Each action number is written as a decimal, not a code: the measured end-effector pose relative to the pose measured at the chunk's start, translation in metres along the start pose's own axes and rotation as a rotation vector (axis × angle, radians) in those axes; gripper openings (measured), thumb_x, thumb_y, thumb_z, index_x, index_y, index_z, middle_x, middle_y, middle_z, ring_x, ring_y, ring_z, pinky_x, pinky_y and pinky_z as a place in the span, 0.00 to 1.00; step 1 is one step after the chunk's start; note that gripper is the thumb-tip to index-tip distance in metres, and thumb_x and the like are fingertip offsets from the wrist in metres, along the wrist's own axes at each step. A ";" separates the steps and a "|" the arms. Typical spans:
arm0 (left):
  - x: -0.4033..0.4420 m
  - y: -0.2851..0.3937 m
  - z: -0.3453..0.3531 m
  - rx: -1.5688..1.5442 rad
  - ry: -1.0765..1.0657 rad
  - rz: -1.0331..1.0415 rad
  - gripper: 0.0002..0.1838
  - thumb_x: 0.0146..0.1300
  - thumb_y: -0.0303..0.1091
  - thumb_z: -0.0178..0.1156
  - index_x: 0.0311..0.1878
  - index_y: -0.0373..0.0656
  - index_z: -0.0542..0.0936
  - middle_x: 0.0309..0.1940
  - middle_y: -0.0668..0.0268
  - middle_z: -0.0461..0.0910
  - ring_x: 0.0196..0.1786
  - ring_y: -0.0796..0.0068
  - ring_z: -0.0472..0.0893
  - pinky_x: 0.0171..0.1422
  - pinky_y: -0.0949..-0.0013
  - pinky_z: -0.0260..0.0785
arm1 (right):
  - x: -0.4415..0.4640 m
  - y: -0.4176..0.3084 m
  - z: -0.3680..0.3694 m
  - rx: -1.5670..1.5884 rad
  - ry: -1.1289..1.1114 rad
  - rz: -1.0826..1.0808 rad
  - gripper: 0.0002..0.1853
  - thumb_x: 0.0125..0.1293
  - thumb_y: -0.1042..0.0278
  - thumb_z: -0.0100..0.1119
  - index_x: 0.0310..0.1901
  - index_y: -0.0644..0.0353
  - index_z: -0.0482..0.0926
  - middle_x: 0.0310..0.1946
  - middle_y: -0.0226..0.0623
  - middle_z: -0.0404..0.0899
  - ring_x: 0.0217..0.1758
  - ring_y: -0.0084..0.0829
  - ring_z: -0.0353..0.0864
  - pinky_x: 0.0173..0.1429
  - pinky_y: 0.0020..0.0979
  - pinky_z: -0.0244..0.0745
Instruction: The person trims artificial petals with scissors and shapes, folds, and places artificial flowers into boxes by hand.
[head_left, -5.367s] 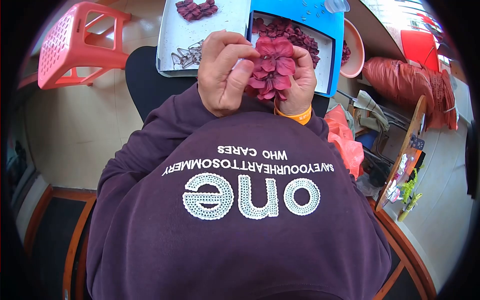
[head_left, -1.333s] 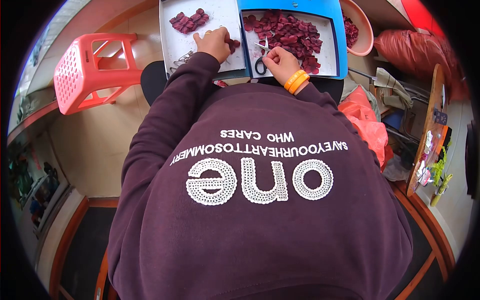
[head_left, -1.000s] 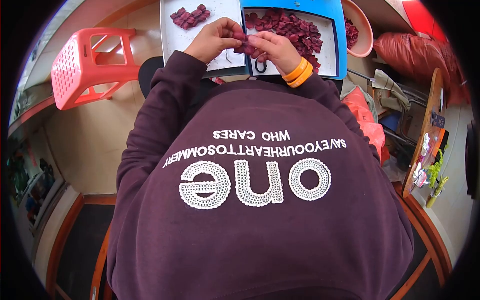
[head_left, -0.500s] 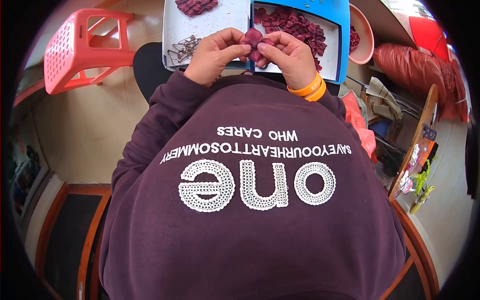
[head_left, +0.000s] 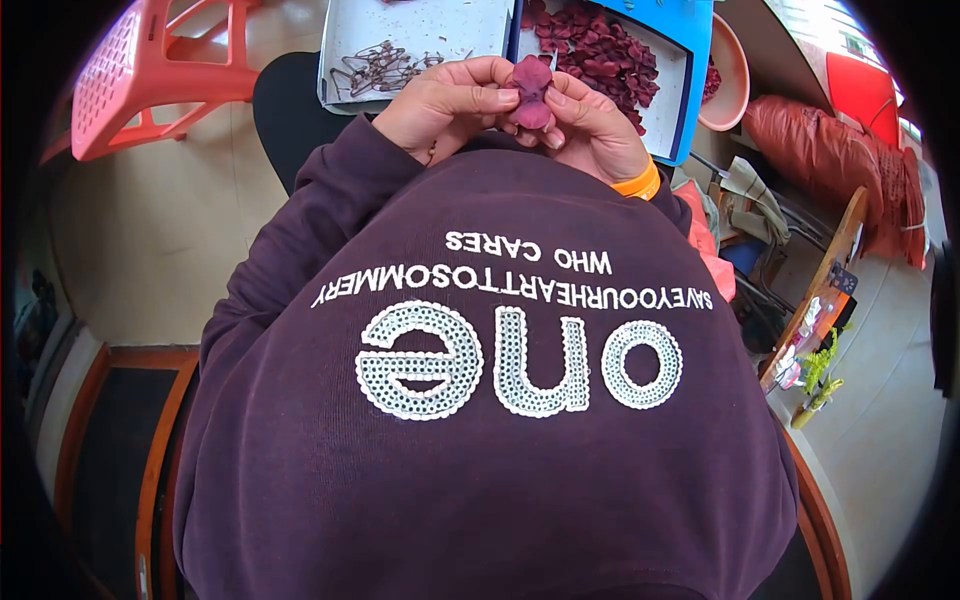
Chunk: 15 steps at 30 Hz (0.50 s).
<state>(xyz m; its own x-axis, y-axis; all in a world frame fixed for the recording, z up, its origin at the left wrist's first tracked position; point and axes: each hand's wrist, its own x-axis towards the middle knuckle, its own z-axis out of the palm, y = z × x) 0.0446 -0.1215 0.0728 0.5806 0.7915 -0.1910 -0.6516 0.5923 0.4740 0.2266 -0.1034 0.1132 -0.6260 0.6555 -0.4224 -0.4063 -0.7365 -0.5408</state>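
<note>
Between my two hands is a burgundy artificial flower (head_left: 531,82), its petals spread up and down. My left hand (head_left: 450,103) pinches its left side between thumb and fingers. On the opposite side, my right hand (head_left: 598,122) holds it with thumb and curled fingers. A thin pale tip (head_left: 554,60) sticks up beside the flower near my right fingers; I cannot make out what it belongs to. Behind my hands, a pile of loose burgundy petals (head_left: 605,55) lies in a blue box (head_left: 690,75). Several dark wire stems (head_left: 375,70) lie in the white tray (head_left: 430,25).
A pink plastic stool (head_left: 115,75) stands at the left. Right of the box, a pink basin (head_left: 735,75) holds more dark red petals. Farther right are a red bag (head_left: 825,145) and a wooden board edge (head_left: 845,235).
The flower has turned in my fingers and now shows two main petals instead of a wider spread. The view has shifted slightly, and a pale tip now shows beside the flower.
</note>
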 end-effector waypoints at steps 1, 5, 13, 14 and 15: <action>0.000 0.001 0.001 -0.005 -0.001 -0.001 0.08 0.58 0.26 0.53 0.41 0.39 0.72 0.35 0.62 0.75 0.36 0.75 0.74 0.49 0.72 0.64 | 0.000 0.000 0.000 0.028 -0.011 0.007 0.06 0.62 0.75 0.52 0.39 0.64 0.75 0.29 0.40 0.77 0.24 0.23 0.72 0.33 0.18 0.69; 0.000 0.005 0.010 -0.084 0.000 -0.005 0.05 0.56 0.24 0.54 0.37 0.39 0.74 0.31 0.62 0.76 0.33 0.75 0.75 0.46 0.76 0.64 | 0.002 0.000 0.002 0.012 -0.026 -0.031 0.06 0.61 0.75 0.52 0.40 0.65 0.74 0.29 0.39 0.77 0.24 0.23 0.72 0.32 0.18 0.69; -0.001 0.002 0.007 0.034 0.097 0.108 0.05 0.55 0.24 0.56 0.36 0.38 0.75 0.28 0.64 0.76 0.30 0.78 0.74 0.42 0.79 0.65 | 0.000 0.002 0.006 -0.348 0.188 -0.232 0.07 0.60 0.75 0.54 0.41 0.66 0.74 0.29 0.38 0.76 0.24 0.23 0.73 0.30 0.18 0.71; -0.001 0.001 0.007 0.108 0.115 0.121 0.05 0.55 0.24 0.56 0.35 0.38 0.75 0.28 0.64 0.76 0.30 0.79 0.74 0.41 0.80 0.65 | -0.001 0.003 0.005 -0.363 0.191 -0.238 0.08 0.60 0.75 0.55 0.41 0.67 0.74 0.29 0.38 0.76 0.24 0.23 0.73 0.30 0.18 0.71; -0.001 0.001 0.007 0.182 0.134 0.135 0.05 0.55 0.24 0.56 0.35 0.38 0.75 0.28 0.65 0.76 0.30 0.79 0.73 0.41 0.80 0.65 | -0.002 0.004 0.005 -0.377 0.193 -0.243 0.08 0.60 0.76 0.55 0.41 0.67 0.74 0.29 0.38 0.76 0.24 0.23 0.73 0.30 0.18 0.71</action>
<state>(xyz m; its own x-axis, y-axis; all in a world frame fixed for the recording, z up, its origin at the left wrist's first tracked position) 0.0467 -0.1230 0.0791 0.4172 0.8814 -0.2218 -0.6129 0.4530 0.6474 0.2233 -0.1081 0.1156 -0.3935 0.8463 -0.3591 -0.2341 -0.4700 -0.8511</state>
